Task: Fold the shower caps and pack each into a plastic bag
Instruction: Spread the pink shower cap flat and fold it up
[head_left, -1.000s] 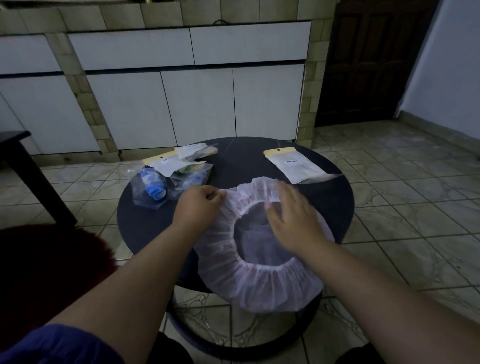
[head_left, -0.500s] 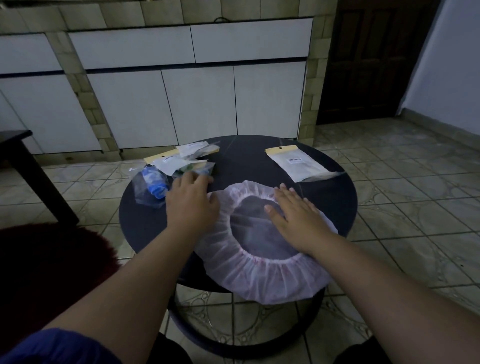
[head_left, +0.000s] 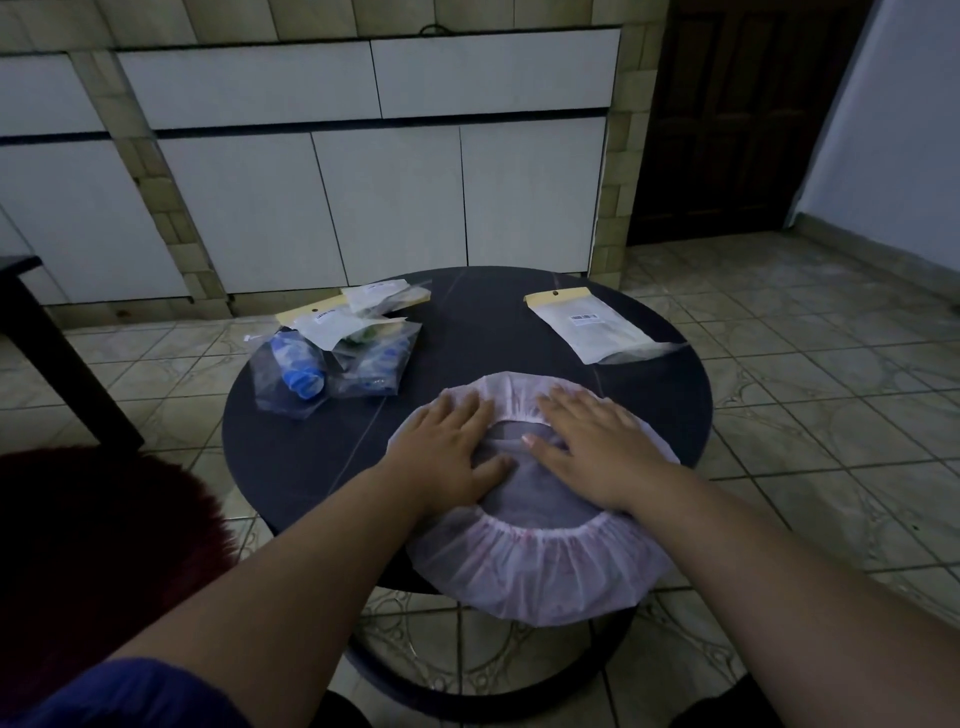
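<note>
Flattening the cap before the first fold

Pressing flat: both hands lie palm-down on the cap (head_left: 540, 571), fingers straight, gripping nothing. Left hand (head_left: 449, 457) covers the cap's left rim, right hand (head_left: 597, 452) its far-right rim, thumbs reaching into the opening. Cap sits mouth-up on the near side of the table (head_left: 291, 452), its near edge hanging past the table's rim.

To do the step well, as I judge it: smooth outward from the cap's centre so trapped air leaves, keep the elastic ring even, then bring the overhanging near half up and over onto the far half. Slide the cap further onto the table first, or the fold lacks support.

An empty bag (head_left: 597, 327) lies beyond the cap, to the right; a pile of filled bags (head_left: 337, 358) lies beyond it, to the left.

Hard to make out: light is dim; the pile's count and contents are unclear. Cap under the palms is hidden, so creases there cannot be judged
</note>
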